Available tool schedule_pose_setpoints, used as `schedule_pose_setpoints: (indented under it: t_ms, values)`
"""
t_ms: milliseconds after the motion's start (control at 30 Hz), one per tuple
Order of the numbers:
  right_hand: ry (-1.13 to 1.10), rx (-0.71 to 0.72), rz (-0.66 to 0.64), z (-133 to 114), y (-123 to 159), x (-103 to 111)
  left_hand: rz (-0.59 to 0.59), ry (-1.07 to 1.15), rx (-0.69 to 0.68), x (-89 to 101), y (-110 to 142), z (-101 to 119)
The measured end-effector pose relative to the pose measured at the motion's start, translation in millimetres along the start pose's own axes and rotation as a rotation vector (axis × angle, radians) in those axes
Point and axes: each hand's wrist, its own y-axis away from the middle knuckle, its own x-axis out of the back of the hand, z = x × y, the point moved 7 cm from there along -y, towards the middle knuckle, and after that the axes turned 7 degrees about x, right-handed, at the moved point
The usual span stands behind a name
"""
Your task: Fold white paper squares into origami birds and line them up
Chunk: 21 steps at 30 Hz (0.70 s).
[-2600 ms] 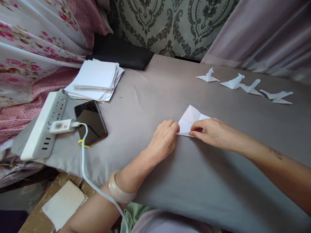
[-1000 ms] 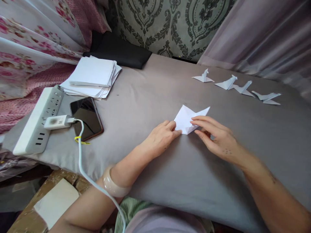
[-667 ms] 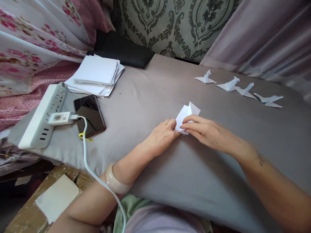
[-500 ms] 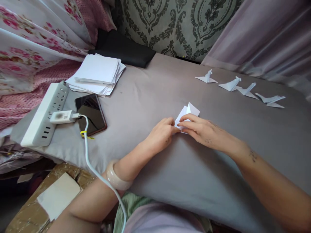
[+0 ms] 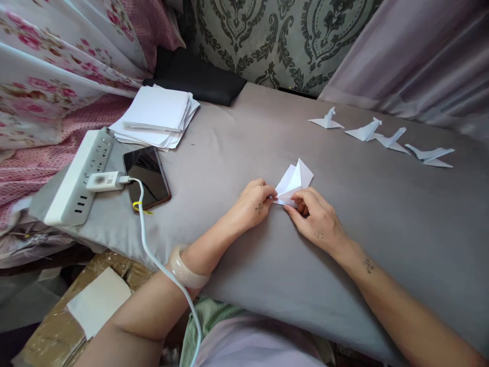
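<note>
A small folded sheet of white paper [image 5: 293,179] lies on the grey-covered table, with one pointed flap standing up from it. My left hand [image 5: 256,203] pinches its left corner, the fingertips closed on the edge. From the right, my right hand [image 5: 315,216] grips the lower right edge between thumb and fingers, which partly cover the paper there. Beyond my hands, toward the back right, several folded white paper birds stand in a loose row, among them a paper bird [image 5: 327,119] at the left end and another paper bird [image 5: 431,155] at the right end.
A stack of white paper [image 5: 156,114] sits at the back left, in front of a black folded cloth [image 5: 198,76]. Nearer are a phone [image 5: 148,176] and a white power strip [image 5: 80,178]. A charger's white cable [image 5: 160,265] runs across my left forearm.
The paper's right side has been folded over to the left, and a flap now stands up. My right hand has drawn back from the middle of the paper to its lower right edge.
</note>
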Motion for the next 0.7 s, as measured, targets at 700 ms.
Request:
schedule_pose_setpoints:
  t_ms: [700]
  values:
    - [0.119, -0.031, -0.11, -6.5, -3.5, -9.5, -0.025, 0.049, 0.099, 5.2, -6.3, -3.6]
